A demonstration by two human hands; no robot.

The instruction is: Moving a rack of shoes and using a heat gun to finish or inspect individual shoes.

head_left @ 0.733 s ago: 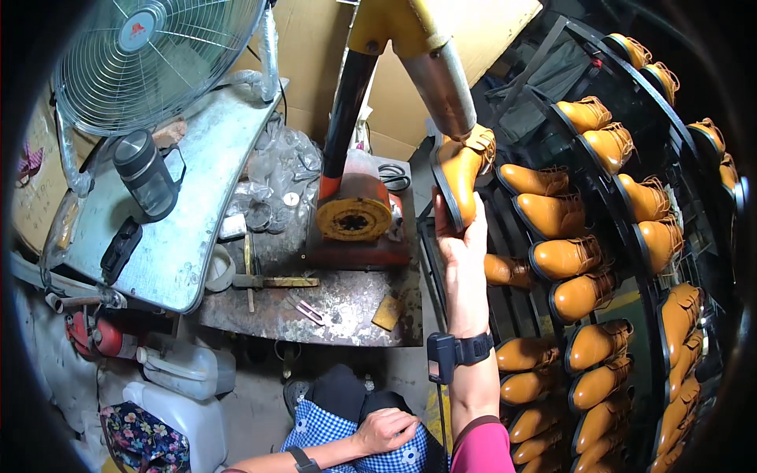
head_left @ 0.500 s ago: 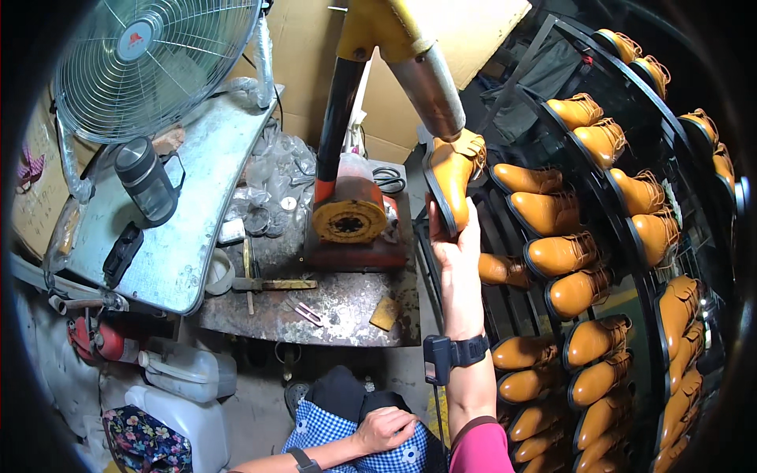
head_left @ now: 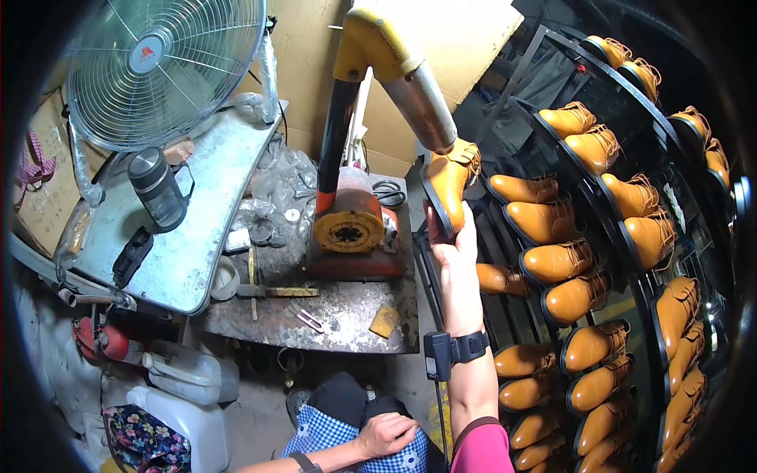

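Observation:
My right hand (head_left: 455,249) reaches forward and grips a tan lace-up shoe (head_left: 448,193) with a dark sole by its toe end. The shoe's upper end meets the lower mouth of a slanting metal tube (head_left: 426,110), which hangs from a yellow elbow pipe (head_left: 377,39). My fingers are partly hidden behind the sole. Down on my lap, my left hand (head_left: 388,435) rests on a blue checked apron (head_left: 323,426), its fingers curled loosely together and holding nothing.
Racks of tan shoes (head_left: 569,298) fill the right side. A worn bench (head_left: 347,315) carries the pipe's red base, a hammer (head_left: 276,292), tweezers (head_left: 306,320) and a yellowish block (head_left: 385,322). Left are a fan (head_left: 162,71), a bottle (head_left: 158,189) on a pale board (head_left: 177,264) and plastic jugs (head_left: 189,372).
The whole view has shifted slightly. My right hand still holds the shoe at the tube's mouth, and my left hand stays on my lap.

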